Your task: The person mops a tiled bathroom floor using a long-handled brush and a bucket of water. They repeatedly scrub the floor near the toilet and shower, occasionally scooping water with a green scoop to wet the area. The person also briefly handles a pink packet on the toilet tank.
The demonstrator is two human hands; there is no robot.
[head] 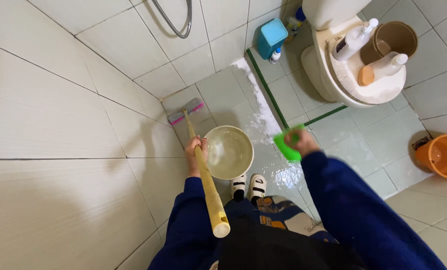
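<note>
Head view, looking straight down: the left hand (194, 150) is wrapped around a pale, smooth wooden pole (207, 186), thick and round at its cut end, which slants down to a flat scrubbing head (186, 111) with grey and pink edging resting on the floor where it meets the wall. Just beside that hand sits a round cream plastic basin (229, 152), glossy inside, on the wet floor tiles (218, 90). The right hand (300, 142) is closed around a bright green plastic scoop (287, 146), held over the shiny, foamy patch of tile. Both sleeves are dark blue, and two white slippers (248, 187) with black bands stand below the basin. Large glazed off-white wall tiles (58, 125) fill the left. At the upper right a white ceramic toilet (333, 65) carries two bottles and a brown bucket (393, 37). A teal lidded bin (272, 36) sits near it, and an orange bucket (442, 156) at the right edge.
</note>
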